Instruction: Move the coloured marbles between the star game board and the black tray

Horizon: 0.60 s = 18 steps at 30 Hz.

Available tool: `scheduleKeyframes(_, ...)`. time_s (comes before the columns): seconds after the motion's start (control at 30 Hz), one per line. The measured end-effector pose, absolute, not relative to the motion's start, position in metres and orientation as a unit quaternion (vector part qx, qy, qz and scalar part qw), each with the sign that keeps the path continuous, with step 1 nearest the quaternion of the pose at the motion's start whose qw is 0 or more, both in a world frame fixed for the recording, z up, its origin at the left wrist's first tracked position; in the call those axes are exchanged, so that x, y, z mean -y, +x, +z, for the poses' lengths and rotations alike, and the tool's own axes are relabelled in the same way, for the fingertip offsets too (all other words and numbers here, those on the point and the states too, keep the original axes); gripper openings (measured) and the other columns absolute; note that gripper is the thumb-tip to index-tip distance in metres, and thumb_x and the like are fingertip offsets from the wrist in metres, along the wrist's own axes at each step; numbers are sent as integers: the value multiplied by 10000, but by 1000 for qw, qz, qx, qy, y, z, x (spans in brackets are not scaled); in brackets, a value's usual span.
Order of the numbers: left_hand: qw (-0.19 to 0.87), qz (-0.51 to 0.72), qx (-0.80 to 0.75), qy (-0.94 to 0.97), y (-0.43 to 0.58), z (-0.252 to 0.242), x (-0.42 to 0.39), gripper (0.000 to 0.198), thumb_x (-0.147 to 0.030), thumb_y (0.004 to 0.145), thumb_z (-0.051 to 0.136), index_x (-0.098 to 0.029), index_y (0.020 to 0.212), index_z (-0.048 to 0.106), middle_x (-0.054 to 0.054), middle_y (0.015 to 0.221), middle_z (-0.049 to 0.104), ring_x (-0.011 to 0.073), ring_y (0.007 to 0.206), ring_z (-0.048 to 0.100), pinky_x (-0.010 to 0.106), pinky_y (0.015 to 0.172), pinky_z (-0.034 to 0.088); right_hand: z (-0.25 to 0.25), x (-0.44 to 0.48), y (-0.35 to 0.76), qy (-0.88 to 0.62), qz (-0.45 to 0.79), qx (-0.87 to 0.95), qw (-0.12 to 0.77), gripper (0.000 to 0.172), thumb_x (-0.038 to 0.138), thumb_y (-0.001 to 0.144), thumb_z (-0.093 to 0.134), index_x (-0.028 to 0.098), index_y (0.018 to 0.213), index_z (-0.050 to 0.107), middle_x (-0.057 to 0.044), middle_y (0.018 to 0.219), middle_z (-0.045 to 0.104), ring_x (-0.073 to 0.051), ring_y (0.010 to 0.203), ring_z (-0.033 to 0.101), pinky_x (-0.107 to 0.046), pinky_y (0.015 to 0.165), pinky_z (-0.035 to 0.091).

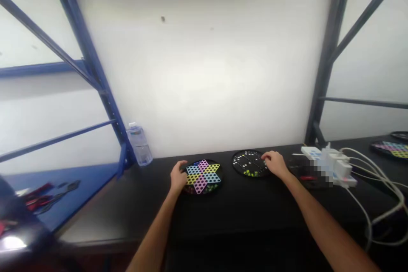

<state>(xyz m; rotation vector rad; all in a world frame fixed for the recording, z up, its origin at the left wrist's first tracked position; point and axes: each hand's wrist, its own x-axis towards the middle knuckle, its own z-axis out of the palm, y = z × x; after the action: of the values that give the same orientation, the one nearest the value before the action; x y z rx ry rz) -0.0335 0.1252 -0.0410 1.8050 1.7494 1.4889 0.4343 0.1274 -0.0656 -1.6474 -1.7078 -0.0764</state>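
Observation:
A round black Chinese checkers board [202, 175] lies on the black table, with a six-pointed star in pink, yellow and light blue, and coloured marbles along its rim. My left hand [179, 176] rests at the board's left edge, thumb and forefinger apart. To the right lies a round black tray [245, 165] with white dots or pieces across it and several yellow-green marbles [251, 173] near its front edge. My right hand [274, 163] is over this tray's right side, fingers bent and drawn together; whatever is between the fingertips is too small to make out.
A clear plastic bottle [139, 144] stands against the wall at the back left. White power strips with plugs and cables [338, 165] lie right of my right arm. Farther right is another star board [392, 149]. Blue metal posts [95, 76] rise at the left, over a blue shelf [63, 195] holding tools.

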Motion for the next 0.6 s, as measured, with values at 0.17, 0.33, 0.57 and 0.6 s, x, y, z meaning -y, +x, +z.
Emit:
scheduleKeyframes(0.17, 2, 499, -652, 571, -18, -35, -106, 491, 22, 591, 463, -168, 1026, 588, 80, 1085, 602, 226, 1122, 530, 371, 984, 425, -62, -124, 428, -634, -35, 671, 383, 283, 123, 772, 444, 199, 809, 714, -42, 899, 681, -186, 883, 569, -272, 833, 390)
scheduleKeyframes(0.33, 3, 493, -623, 608, -18, -30, -78, 626, 17, 566, 473, -196, 1150, 543, 69, 1192, 577, 237, 1177, 503, 379, 1032, 386, -62, -124, 425, -626, -33, 672, 394, 274, 121, 771, 442, 198, 789, 705, -44, 872, 672, -187, 884, 561, -279, 834, 392)
scheduleKeyframes(0.57, 68, 394, -553, 731, -39, -14, -91, 384, -107, 692, 503, -215, 1019, 673, 36, 1202, 625, 217, 1195, 519, 365, 1061, 366, -41, -107, 374, -546, -29, 713, 439, 212, 121, 761, 475, 192, 762, 675, -49, 846, 653, -195, 881, 545, -309, 837, 399)
scheduleKeyframes(0.6, 71, 368, -537, 756, -40, -13, -93, 339, -152, 726, 513, -219, 1011, 683, 31, 1177, 642, 216, 1195, 521, 366, 1072, 354, -36, -102, 359, -519, -22, 730, 444, 200, 117, 757, 486, 192, 766, 672, -47, 840, 651, -193, 874, 545, -317, 849, 397)
